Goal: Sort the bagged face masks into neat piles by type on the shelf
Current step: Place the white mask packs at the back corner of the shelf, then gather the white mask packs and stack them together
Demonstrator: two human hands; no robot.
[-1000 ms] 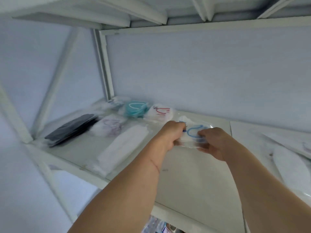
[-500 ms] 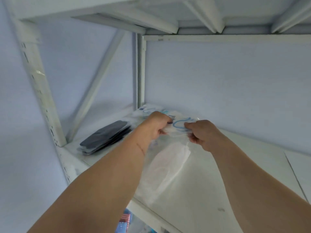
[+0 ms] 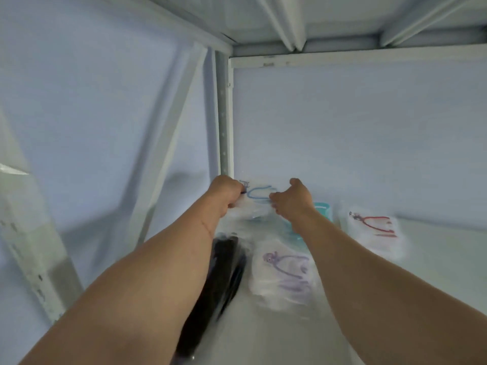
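Since the previous frame, we have carried the clear bagged mask with blue ear loops (image 3: 259, 197) to the white shelf's (image 3: 434, 262) back corner; our left hand (image 3: 227, 192) and right hand (image 3: 292, 198) pinch its edges, left of the red-looped bag (image 3: 374, 227).

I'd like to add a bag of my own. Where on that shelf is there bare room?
Bare shelf lies right of the red-loop bag, and in front of the purple-loop bag. The back left corner is crowded: both hands hold the blue-loop bag there, with the teal masks and black masks close by.
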